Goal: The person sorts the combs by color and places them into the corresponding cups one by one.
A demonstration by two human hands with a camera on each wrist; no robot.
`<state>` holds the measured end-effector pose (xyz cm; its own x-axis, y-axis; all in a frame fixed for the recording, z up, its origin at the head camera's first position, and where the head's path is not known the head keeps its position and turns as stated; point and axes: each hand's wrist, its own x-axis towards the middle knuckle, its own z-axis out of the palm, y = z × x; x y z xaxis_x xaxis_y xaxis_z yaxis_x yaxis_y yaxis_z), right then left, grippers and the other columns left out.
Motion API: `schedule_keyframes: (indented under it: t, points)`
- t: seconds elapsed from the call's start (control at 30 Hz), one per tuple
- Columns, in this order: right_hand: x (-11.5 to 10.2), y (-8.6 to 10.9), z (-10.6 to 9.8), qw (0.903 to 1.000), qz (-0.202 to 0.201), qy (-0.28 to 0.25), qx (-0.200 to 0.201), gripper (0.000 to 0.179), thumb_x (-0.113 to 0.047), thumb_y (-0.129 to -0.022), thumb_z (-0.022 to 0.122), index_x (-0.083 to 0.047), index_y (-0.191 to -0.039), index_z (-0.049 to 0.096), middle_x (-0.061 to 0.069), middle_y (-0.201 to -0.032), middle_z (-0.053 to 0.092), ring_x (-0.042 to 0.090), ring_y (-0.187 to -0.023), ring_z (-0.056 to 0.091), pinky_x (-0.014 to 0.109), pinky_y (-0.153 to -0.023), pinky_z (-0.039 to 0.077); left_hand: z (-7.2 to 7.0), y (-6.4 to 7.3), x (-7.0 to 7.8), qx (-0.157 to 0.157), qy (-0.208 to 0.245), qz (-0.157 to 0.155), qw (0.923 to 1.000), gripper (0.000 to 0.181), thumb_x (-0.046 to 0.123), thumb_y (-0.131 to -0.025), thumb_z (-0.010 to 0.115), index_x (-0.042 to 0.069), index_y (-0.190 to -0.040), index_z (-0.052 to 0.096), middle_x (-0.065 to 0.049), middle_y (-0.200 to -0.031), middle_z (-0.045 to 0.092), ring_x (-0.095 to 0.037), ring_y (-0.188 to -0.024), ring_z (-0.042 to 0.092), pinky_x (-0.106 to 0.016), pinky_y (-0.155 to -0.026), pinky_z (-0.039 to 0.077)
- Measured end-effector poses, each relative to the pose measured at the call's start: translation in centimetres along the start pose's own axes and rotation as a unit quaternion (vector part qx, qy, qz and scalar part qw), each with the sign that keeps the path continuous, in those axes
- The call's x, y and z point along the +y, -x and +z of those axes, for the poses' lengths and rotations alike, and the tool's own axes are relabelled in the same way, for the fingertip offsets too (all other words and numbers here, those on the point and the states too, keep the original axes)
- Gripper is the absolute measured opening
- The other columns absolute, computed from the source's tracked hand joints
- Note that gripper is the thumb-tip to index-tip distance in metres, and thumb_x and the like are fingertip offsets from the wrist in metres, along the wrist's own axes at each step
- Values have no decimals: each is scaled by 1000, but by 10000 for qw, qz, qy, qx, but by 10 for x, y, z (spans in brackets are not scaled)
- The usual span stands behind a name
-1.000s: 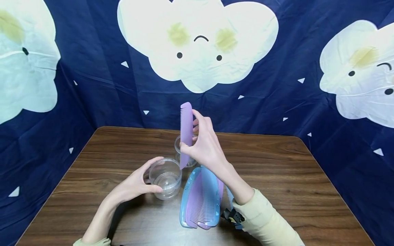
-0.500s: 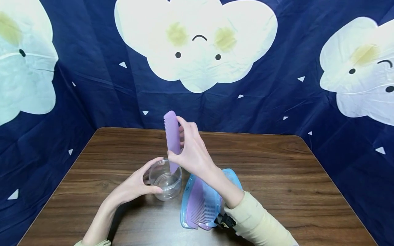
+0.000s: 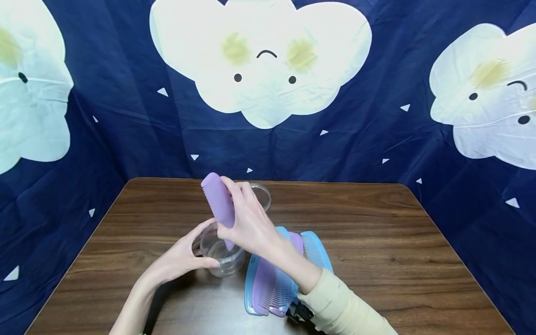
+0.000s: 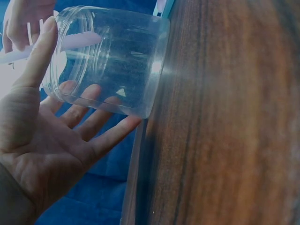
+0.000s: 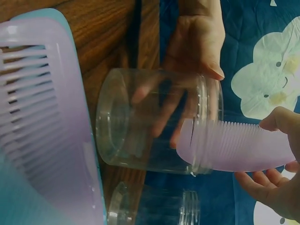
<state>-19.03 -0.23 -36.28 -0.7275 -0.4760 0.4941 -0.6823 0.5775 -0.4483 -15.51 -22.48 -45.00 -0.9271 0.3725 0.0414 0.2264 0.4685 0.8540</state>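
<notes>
My right hand pinches a purple comb by its spine and teeth. The comb slants, and its lower end is inside the mouth of a clear plastic jar. The left hand holds that jar upright on the table, thumb at the near side of the rim and fingers round the far side. In the left wrist view the comb tip shows through the jar wall. Below my right forearm lies a fanned pile of blue and purple combs, partly hidden by the arm.
A second clear jar stands behind the right hand, partly covered by it. The wooden table ends at a dark blue cloth backdrop with white clouds. A black strap piece sits at the right wrist.
My right hand has carried the purple comb left and down from above the table, and its lower end has entered the jar. The left hand keeps its hold on the jar.
</notes>
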Motion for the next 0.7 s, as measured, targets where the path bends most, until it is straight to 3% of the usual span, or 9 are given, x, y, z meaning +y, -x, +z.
schedule_keyframes:
  t: [0.1, 0.3, 0.47, 0.7]
  points:
    - [0, 3, 4, 9999, -13, 112, -58, 100, -20, -76, 83, -17, -160, 29, 7, -131, 51, 16, -107, 55, 22, -83, 53, 1, 0, 0, 0, 81, 31, 10000, 95, 33, -84, 86, 28, -160, 30, -6, -160, 46, -36, -146, 43, -50, -109, 46]
    - [0, 8, 10, 9993, -79, 343, -126, 99, -21, -77, 82, -19, -160, 28, 6, -131, 51, 17, -108, 55, 26, -84, 54, 1, 1, -2, -40, 251, 106, 9996, 94, 30, -85, 85, 24, -161, 30, -10, -158, 48, -37, -143, 47, -36, -107, 49]
    - [2, 11, 14, 9987, -191, 458, -138, 98, -22, -78, 81, -20, -159, 28, 6, -130, 51, 17, -110, 55, 27, -88, 54, 1, 1, -1, -43, 308, 2, 9995, 95, 29, -84, 86, 26, -160, 30, -8, -156, 50, -32, -139, 51, -28, -103, 49]
    - [1, 14, 19, 9979, -253, 567, -167, 96, -23, -78, 80, -21, -159, 29, 4, -129, 52, 16, -111, 54, 25, -86, 53, 0, -1, 0, -51, 209, -143, 9997, 94, 31, -83, 87, 31, -159, 32, -4, -156, 50, -25, -135, 53, -28, -102, 48]
